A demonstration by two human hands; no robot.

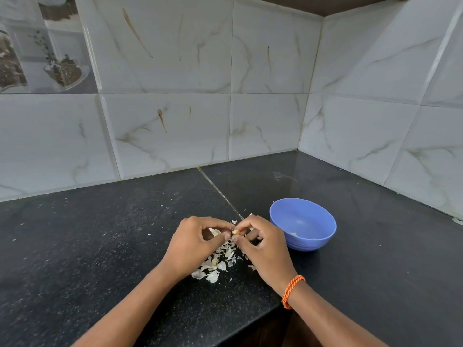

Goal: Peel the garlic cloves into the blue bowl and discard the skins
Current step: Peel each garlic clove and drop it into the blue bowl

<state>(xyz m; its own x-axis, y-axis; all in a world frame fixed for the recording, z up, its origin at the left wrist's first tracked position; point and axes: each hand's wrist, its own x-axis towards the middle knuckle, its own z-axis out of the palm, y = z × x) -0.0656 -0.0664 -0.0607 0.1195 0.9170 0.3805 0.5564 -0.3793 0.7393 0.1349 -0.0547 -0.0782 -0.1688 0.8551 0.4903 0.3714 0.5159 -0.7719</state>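
Head view: left hand (194, 242) and right hand (263, 242) both pinch one garlic clove (235, 232) at the fingertips, held above the counter (100, 246). Blue bowl (304, 225) sits just right of the hands, skins (215, 265) piled beneath them. Clove looks tiny, light, firm, likely slippery once bare. Skin is papery and tears easily; best grabbed at the tip end.

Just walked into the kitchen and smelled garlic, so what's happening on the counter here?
A person is peeling a small yellowish garlic clove, pinching it between the fingertips of the left hand and right hand. A pile of papery white garlic skins lies on the black speckled stone counter below the hands. The round blue plastic bowl sits just right of them, nearly empty.
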